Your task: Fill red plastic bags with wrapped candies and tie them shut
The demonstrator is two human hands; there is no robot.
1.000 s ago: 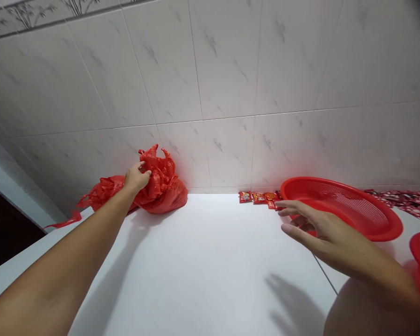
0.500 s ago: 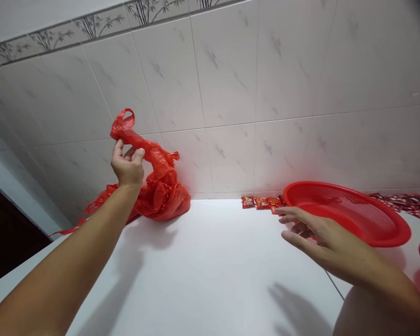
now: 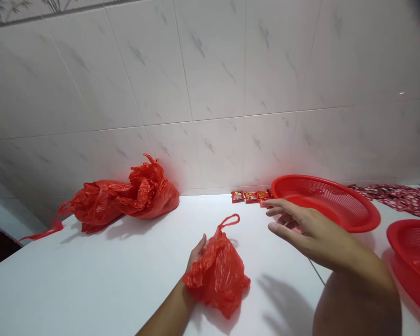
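Note:
My left hand (image 3: pixel 197 252) grips a crumpled red plastic bag (image 3: pixel 217 273) just above the white counter (image 3: pixel 126 270) near the middle; the bag covers most of the fingers, and one handle loop sticks up. My right hand (image 3: pixel 301 228) hovers open with fingers apart, to the right of the bag and in front of a red mesh basket (image 3: pixel 327 203). A heap of more red plastic bags (image 3: pixel 126 198) lies against the tiled wall at the left.
Small red sachets (image 3: pixel 248 197) lie in a row along the wall beside the basket. A second red basket (image 3: pixel 413 261) sits at the right edge. Dark red patterned packets (image 3: pixel 399 196) are spread at the far right. The counter drops off at the left.
My left hand pulled one red bag free from the heap by the wall and brought it down toward the counter's middle. My right hand stayed almost still.

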